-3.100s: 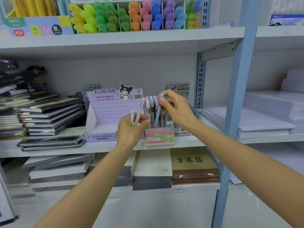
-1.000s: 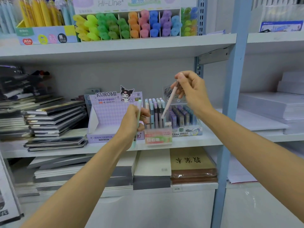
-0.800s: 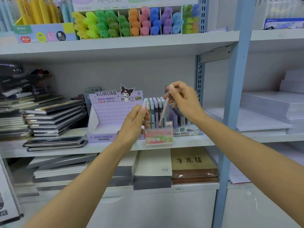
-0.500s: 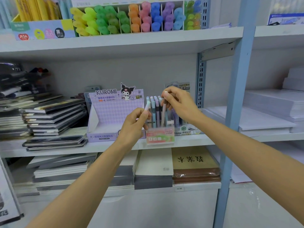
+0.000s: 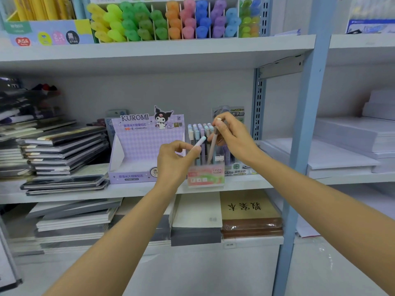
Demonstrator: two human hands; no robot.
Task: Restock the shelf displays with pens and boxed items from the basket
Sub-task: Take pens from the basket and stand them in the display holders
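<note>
Middle shelf (image 5: 132, 191), front edge: a clear pen holder (image 5: 206, 178) with a pink label reading "FRUIT SODA" stands here. It carries a row of upright pens (image 5: 198, 130) with pastel caps in blue, lilac and white.

The right hand (image 5: 234, 136), at 1 o'clock of the holder, pinches the top of a dusty-pink pen (image 5: 212, 147). The pen is slim and matte and stands nearly upright. Its lower end is inside the holder, at the front of the row.

The left hand (image 5: 174, 162), at 10 o'clock of the holder, grips a white pen (image 5: 199, 143) with a pale blue end between thumb and fingers. This pen tilts toward 1 o'clock, and its end lies close to the pink pen; contact cannot be told.

A lilac "KUROMI" display box (image 5: 147, 144) stands just beside the holder at 9 o'clock, with stacked notebooks (image 5: 64, 146) further on. Bright highlighters (image 5: 171, 20) fill the shelf at 12 o'clock.
</note>
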